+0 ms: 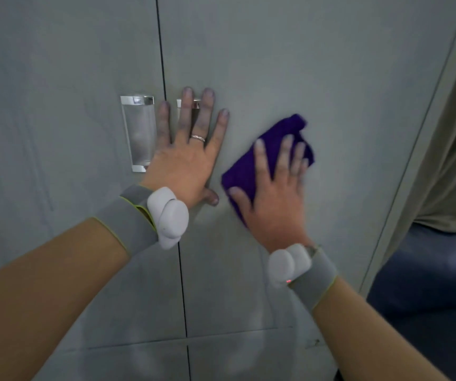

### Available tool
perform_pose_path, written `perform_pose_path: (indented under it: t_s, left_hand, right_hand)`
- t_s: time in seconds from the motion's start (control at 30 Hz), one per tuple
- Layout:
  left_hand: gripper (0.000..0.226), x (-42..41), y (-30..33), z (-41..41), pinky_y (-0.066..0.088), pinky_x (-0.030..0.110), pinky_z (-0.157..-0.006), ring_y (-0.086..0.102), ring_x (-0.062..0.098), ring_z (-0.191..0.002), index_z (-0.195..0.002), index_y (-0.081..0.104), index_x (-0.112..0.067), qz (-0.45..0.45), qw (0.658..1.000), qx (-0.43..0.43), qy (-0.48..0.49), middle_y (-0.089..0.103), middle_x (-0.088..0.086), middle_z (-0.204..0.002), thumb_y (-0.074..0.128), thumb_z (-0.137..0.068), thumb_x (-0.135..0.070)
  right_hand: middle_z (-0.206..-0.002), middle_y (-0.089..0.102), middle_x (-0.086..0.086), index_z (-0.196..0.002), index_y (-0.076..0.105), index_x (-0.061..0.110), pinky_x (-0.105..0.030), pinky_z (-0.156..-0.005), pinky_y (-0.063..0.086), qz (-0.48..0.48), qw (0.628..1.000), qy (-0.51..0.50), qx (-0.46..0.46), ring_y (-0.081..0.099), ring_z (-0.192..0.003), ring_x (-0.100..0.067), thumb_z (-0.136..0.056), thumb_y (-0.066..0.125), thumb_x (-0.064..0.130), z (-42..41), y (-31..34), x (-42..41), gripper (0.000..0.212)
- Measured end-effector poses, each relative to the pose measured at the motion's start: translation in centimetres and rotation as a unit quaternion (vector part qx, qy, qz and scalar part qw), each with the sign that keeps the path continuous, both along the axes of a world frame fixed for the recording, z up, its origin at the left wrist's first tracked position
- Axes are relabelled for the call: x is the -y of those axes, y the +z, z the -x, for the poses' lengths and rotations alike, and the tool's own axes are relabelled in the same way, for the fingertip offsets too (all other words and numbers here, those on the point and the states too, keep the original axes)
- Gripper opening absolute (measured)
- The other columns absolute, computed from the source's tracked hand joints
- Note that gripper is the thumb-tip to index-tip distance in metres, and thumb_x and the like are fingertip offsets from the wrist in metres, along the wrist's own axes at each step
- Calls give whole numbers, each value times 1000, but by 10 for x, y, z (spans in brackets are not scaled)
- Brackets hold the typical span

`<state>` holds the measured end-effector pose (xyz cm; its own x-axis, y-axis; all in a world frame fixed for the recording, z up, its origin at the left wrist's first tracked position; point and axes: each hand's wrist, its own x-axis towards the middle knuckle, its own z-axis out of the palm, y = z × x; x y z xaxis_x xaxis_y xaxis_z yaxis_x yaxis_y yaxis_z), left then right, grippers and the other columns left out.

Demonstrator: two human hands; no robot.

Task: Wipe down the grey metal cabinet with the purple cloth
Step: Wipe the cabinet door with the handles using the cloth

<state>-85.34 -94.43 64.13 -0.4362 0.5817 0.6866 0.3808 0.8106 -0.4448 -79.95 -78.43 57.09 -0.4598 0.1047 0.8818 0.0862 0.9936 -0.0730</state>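
Left hand: my left hand (187,158) lies flat and spread on the cabinet (317,64), holding nothing.
Right hand: my right hand (273,193) presses open on the cloth (273,144).
Cloth: under my right fingers, long axis slanting up-right.
Unwiped door: I judge mostly right of the hands.

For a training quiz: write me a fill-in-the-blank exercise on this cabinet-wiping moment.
1. The right hand presses a ____ cloth against the cabinet door.
2. The left hand lies flat with fingers ____.
3. A ring sits on the ____ hand.
4. A chrome handle sits ____ of the door seam.

Missing: purple; spread; left; left
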Motion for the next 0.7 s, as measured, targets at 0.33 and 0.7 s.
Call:
perform_pose_path:
  t_s: [0.33, 0.7]
  left_hand:
    - [149, 1, 0, -10, -2, 63, -113, -10, 49, -142, -151, -10, -9, -5, 1000, 8, -9, -12, 24, -157, 76, -46, -71]
    - [158, -10, -47, -5, 2, 73, -107, 5, 54, -141, -152, 2, -3, 18, 1000, -8, -5, 2, 33, -155, 83, -31, -66]
  right_hand:
    - [-158, 9, -28, -154, 6, 19, -52, -119, 10, -21, 999, -38, 9, 7, -147, -43, -91, 35, 70, -9, -15, -34, 86]
    - [-158, -5, -29, -154, -1, 17, -54, -118, 4, 92, 995, -37, 4, -5, -146, -45, -91, 39, 65, -32, -38, -110, 89]
